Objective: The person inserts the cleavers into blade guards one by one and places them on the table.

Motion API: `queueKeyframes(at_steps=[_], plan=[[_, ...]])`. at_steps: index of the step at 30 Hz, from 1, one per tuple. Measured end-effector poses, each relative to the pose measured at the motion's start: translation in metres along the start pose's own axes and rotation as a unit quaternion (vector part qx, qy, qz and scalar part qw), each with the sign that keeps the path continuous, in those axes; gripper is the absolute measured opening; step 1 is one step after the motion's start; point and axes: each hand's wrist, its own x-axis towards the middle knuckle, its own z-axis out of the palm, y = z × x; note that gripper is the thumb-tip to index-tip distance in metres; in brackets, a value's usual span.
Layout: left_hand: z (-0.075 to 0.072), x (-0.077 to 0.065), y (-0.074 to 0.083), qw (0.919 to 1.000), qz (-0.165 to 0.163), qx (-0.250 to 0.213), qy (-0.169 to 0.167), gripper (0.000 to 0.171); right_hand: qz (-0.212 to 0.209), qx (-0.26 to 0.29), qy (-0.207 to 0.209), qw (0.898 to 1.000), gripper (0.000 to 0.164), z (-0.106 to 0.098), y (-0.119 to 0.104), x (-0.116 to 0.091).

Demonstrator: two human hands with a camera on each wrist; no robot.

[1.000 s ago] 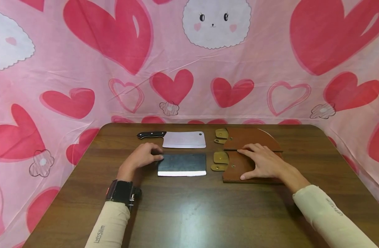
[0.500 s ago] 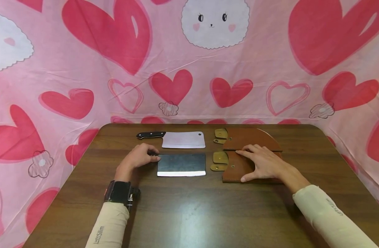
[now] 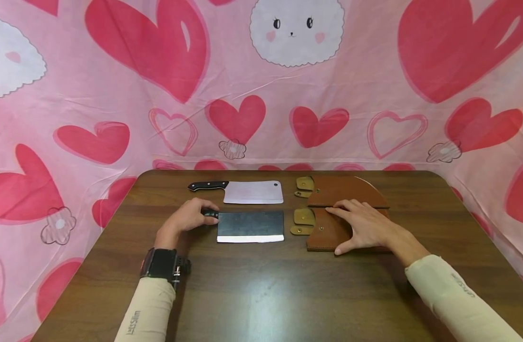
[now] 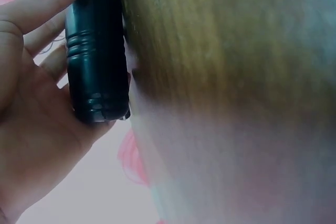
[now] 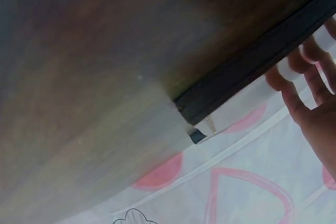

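Note:
A dark-bladed cleaver [image 3: 250, 224] with a bright cutting edge lies flat on the wooden table, its handle pointing left. My left hand [image 3: 183, 221] holds it by its black, grooved handle [image 4: 97, 51], with thumb and fingers on opposite sides. On the right, my right hand [image 3: 368, 230] spans the nearer brown leather sheath [image 3: 323, 238], its fingers spread and thumb at the near edge. In the right wrist view, the fingers [image 5: 296, 103] show beside the sheath's dark edge [image 5: 247, 66]. The hand hides the sheath's right part.
Behind the dark cleaver lies a second cleaver [image 3: 253, 192] with a pale blade and black riveted handle. Another brown sheath [image 3: 344, 191] lies just behind the nearer one; both have tan snap straps on their left. A pink heart-patterned cloth [image 3: 278, 80] hangs beyond the table.
My left hand has slid slightly left off the blade's corner, showing more of the handle. The right thumb has moved a little toward me. Cleavers and sheaths stay in place.

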Motion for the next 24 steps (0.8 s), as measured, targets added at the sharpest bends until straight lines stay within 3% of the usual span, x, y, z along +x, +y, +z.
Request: queueKeyframes(at_steps=[9, 24], plan=[[-0.0028, -0.0029, -0.0050, 0.9999, -0.014, -0.009, -0.001, 0.033, 0.002, 0.001, -0.015, 1.000, 0.115, -0.0017, -0.0010, 0.0001], [-0.0020, -0.0033, -0.0068, 0.9993, -0.025, -0.027, 0.004, 0.031, -0.005, 0.019, 0.004, 1.000, 0.108, -0.0004, -0.0012, 0.0004]])
